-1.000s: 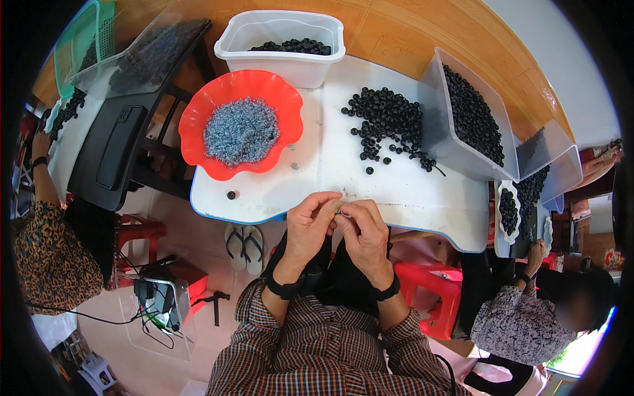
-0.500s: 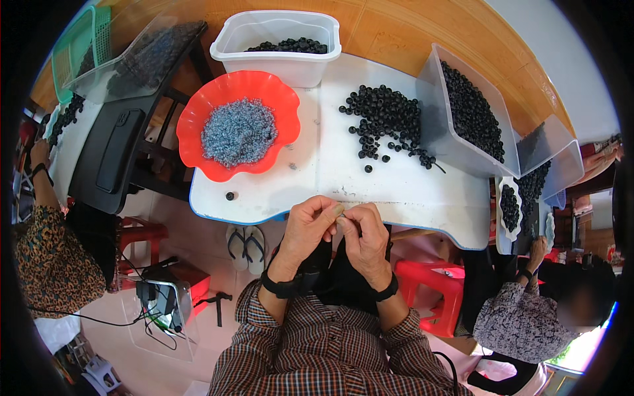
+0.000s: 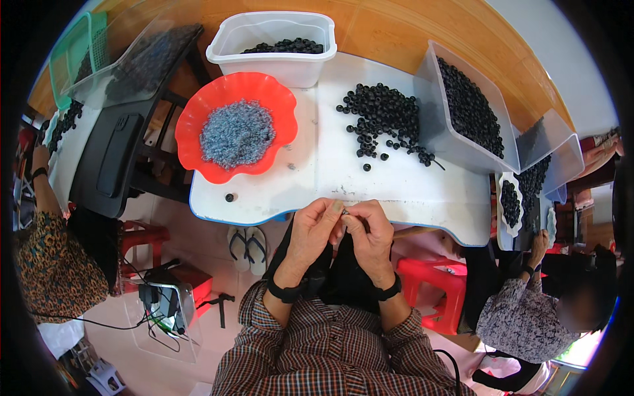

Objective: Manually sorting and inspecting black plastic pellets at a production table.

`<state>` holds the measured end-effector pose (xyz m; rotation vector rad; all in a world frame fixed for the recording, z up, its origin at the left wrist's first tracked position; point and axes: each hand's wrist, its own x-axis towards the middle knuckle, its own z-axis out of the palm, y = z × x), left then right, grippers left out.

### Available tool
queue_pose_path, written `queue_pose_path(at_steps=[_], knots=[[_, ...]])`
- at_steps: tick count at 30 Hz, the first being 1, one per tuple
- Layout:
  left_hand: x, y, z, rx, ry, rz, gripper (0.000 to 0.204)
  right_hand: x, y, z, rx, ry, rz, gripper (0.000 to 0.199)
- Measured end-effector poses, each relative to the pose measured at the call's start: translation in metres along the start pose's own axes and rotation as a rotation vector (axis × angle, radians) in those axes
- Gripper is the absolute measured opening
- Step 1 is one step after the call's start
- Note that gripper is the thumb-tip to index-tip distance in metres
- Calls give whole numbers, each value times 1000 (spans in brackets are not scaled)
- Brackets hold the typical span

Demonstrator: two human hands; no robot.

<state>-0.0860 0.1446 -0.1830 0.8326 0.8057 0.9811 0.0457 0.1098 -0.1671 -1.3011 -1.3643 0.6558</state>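
Observation:
My left hand [image 3: 315, 230] and my right hand [image 3: 371, 235] meet at the table's front edge, fingertips almost touching. Both are closed in a pinch around something tiny and dark, too small to name. Beyond them, a pile of round black pieces with holes [image 3: 383, 112] is spread on the white table [image 3: 310, 178]. To the left, a red wavy-rimmed bowl [image 3: 285, 109] holds a heap of small grey-blue clear pieces [image 3: 238, 132]. One lone black piece [image 3: 230, 197] lies by the table's front left edge.
A white tub [image 3: 271, 66] and a clear bin [image 3: 472, 135] of black pieces stand at the back and right. Red stools [image 3: 432, 290] flank me, with slippers [image 3: 248, 247] under the table. People sit at tables on the left [image 3: 56, 264] and right [image 3: 528, 317].
Both hands have shifted slightly right, still pinched together. A tiny dark thing now shows between the fingertips. The piles and containers on the table stay as they were.

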Motion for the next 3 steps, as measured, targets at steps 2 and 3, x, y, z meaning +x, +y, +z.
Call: queue_pose_path(at_steps=[2, 3], knots=[[0, 0, -5, 100, -40, 9, 24, 1, -4, -2, -70, -33, -72, 10], [0, -2, -7, 125, -53, 15, 24, 1, -1, -3, -82, -45, -92, 9]])
